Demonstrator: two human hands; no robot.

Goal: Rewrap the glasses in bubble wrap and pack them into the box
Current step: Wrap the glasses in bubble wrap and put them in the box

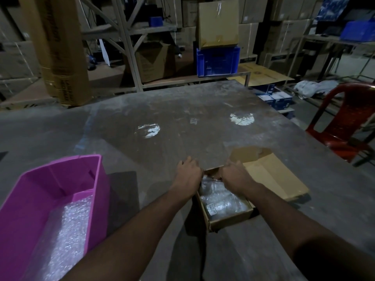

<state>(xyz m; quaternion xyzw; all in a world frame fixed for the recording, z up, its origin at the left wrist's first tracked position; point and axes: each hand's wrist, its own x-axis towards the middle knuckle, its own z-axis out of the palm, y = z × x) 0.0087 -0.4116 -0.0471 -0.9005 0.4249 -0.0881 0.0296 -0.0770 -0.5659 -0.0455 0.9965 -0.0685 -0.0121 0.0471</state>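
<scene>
- Bright magenta-pink plastic bin (30, 199), silvery-white dotted bubble wrap (67, 236) inside.
- Tan-brown open cardboard box (269, 179), clear glinting bubble-wrapped bundles (221, 199) within.
- Dull grey-brown mottled metal tabletop (182, 122), two pale white glare patches.
- Glossy red plastic chair (345, 122).
- Deep blue latticed plastic crate (218, 60).

A dim storeroom: stacked cartons (249, 11) on metal shelving (129, 57), a red plastic chair (343, 126) at right.

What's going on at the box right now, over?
Both hands, left and right, at the cardboard box far end. Bubble-wrapped items inside. Pink bin of wrap at left. Nothing blocking.
</scene>
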